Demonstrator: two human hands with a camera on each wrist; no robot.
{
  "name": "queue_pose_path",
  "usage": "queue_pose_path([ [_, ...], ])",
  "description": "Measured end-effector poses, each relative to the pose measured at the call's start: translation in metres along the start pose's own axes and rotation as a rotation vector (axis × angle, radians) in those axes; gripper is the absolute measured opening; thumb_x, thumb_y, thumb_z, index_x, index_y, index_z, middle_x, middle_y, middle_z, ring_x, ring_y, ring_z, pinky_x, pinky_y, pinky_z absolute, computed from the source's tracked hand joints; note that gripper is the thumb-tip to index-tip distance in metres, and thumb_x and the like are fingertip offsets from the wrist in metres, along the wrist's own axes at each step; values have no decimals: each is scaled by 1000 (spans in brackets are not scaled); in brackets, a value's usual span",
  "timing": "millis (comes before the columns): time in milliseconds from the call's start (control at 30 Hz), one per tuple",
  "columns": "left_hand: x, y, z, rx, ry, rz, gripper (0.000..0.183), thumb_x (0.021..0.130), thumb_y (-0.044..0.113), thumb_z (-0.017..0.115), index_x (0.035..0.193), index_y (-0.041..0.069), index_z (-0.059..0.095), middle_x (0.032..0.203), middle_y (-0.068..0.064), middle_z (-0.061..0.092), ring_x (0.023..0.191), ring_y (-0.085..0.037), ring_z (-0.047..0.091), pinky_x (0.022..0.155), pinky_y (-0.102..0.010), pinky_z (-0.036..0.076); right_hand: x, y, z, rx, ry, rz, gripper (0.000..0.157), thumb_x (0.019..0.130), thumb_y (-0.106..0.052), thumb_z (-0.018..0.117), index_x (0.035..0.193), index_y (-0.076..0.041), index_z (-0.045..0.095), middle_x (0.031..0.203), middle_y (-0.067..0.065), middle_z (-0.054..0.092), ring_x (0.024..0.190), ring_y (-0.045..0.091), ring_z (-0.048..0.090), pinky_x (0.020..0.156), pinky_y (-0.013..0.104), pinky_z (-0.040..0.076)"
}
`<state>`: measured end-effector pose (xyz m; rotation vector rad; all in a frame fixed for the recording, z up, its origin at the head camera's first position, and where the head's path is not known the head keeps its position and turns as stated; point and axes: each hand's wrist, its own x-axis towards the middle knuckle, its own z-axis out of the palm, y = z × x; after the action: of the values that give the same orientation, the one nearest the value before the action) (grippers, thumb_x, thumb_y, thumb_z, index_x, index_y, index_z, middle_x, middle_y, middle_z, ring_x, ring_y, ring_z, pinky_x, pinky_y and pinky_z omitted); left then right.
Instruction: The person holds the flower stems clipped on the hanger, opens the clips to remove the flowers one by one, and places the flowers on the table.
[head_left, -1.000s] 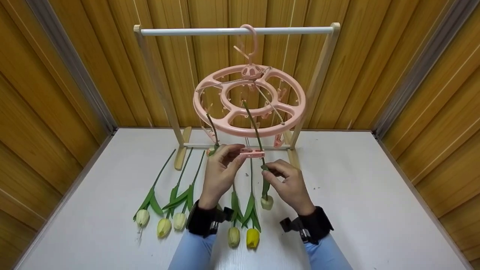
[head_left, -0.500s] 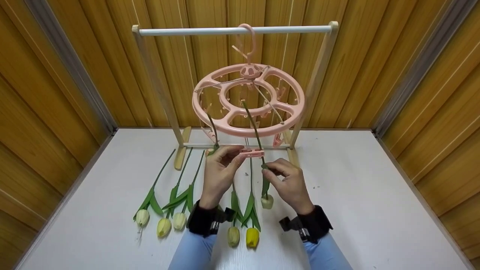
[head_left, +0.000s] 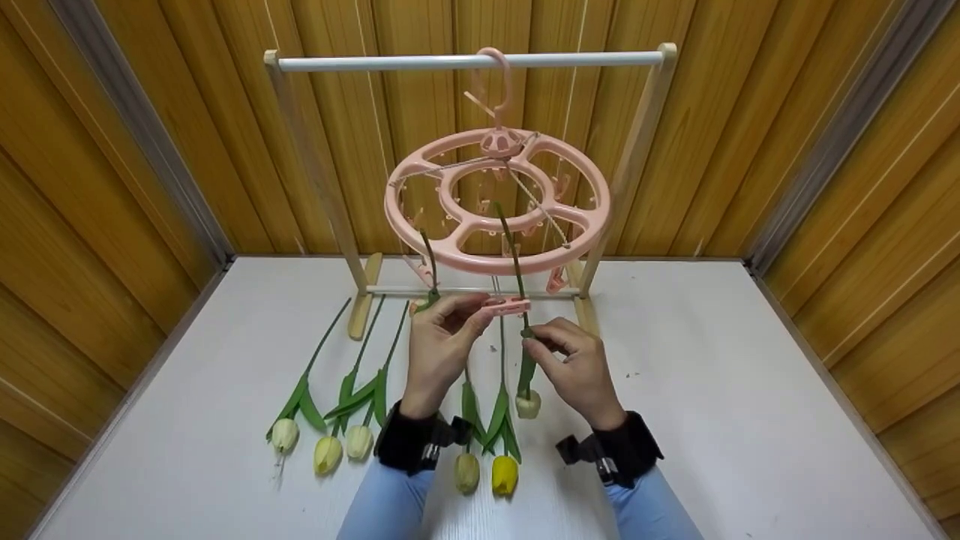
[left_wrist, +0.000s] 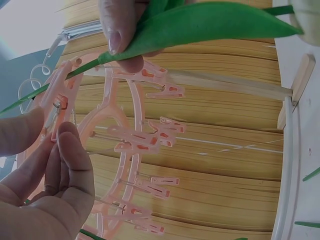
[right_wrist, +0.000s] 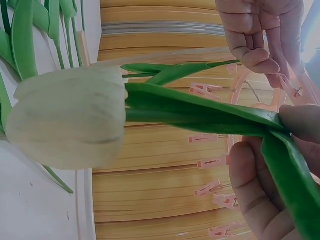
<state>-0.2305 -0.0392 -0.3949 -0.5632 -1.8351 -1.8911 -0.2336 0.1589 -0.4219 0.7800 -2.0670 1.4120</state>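
My left hand (head_left: 442, 349) pinches a pink clothespin (head_left: 511, 306) between thumb and fingers, below the front rim of a round pink hanger (head_left: 487, 262). In my right hand (head_left: 577, 367) is a white artificial tulip (right_wrist: 67, 117), gripped at its leaves, bloom downward and stem rising. The stem (head_left: 514, 251) crosses the clothespin's tip; I cannot tell whether the clip bites it. Past my left hand, another green stem (head_left: 429, 259) stands upright near the hanger, its lower part mostly hidden by that hand.
The hanger hooks over a white bar (head_left: 375, 63) on a wooden stand. More clothespins (head_left: 556, 279) dangle from it. On the white table (head_left: 690, 390), several tulips lie left, including a white one (head_left: 285, 435), and a yellow tulip (head_left: 505, 475) lies between my forearms.
The tulip in my right hand has tilted slightly: its stem end has shifted right and its bloom left. The clothespin's tip has turned a little. Both hands have stayed nearly in place.
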Motion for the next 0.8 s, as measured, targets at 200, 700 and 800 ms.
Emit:
queue_pose_path([
  [200, 1, 0, 1, -28, -1, 8, 21, 93, 3, 73, 113, -5, 75, 107, -17, 77, 91, -16, 73, 79, -26, 56, 1, -3, 1, -19, 13, 10, 13, 86, 13, 74, 96, 4, 77, 83, 13, 69, 73, 7, 61, 66, 12, 47],
  [700, -1, 1, 1, -5, 34, -50, 24, 93, 2, 74, 115, -8, 73, 108, -20, 74, 87, -15, 70, 76, -23, 54, 8, -38, -3, -10, 10, 9, 10, 88, 15, 70, 95, 11, 74, 83, 17, 68, 73, 11, 63, 68, 12, 48],
  [800, -1, 1, 1, 13, 37, -63, 25, 93, 3, 75, 116, -7, 73, 108, -20, 74, 90, -17, 70, 78, -24, 54, 8, -37, -3, -14, 7, 21, 10, 88, 15, 70, 95, 10, 75, 82, 17, 67, 73, 10, 62, 67, 12, 48],
])
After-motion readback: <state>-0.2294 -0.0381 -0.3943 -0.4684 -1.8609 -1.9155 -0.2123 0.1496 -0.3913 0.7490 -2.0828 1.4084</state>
